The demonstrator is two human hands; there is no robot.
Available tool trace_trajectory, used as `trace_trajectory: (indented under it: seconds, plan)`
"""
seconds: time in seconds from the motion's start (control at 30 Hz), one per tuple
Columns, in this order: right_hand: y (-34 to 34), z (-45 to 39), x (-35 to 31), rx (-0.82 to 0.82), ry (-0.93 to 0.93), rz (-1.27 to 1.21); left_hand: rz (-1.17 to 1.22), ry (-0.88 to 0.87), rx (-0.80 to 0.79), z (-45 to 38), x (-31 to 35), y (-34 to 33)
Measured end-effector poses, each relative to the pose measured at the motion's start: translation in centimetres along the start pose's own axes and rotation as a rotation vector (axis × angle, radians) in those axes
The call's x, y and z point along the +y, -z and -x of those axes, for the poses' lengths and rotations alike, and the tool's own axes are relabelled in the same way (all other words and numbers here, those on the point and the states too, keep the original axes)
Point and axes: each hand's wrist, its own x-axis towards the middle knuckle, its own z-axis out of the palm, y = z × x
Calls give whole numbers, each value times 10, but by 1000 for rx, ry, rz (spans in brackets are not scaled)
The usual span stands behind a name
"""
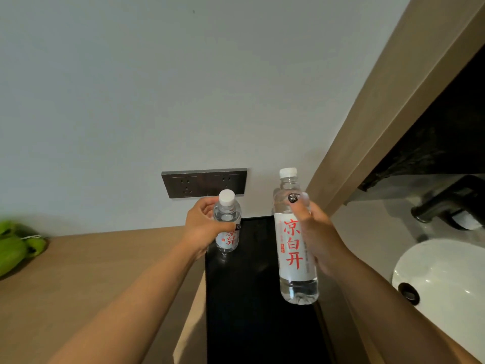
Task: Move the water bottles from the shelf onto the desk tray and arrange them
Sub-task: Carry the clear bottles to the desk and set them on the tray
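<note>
I hold two clear water bottles with white caps and white labels printed in red. My left hand (203,227) grips the far bottle (227,224) around its middle; its base is at the far end of the black tray (236,311), touching or just above it. My right hand (319,237) grips the near bottle (295,240), thumb across its shoulder, and holds it upright in the air above the tray's right side. The tray lies on the wooden desk (91,279).
A dark double wall socket (204,183) sits on the wall just behind the bottles. Green fruit (15,245) lies at the desk's left edge. To the right are a wooden frame (380,106), a white basin (446,285) and a black tap (451,203).
</note>
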Motion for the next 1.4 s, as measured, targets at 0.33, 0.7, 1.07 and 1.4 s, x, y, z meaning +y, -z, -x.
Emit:
trace_trajectory:
  seconds: [0.33, 0.7, 1.07, 1.4]
  plan:
    - [4, -8, 5, -15, 6, 53, -93, -74, -16, -8, -2, -18]
    - [5, -14, 11, -48, 18, -19, -146, -91, 52, -7, -10, -22]
    - [9, -6, 3, -101, 115, -74, -412, -99, 79, -3, -20, -13]
    - [7, 7, -11, -110, 209, -165, -110, -256, -131, 71, 42, -14]
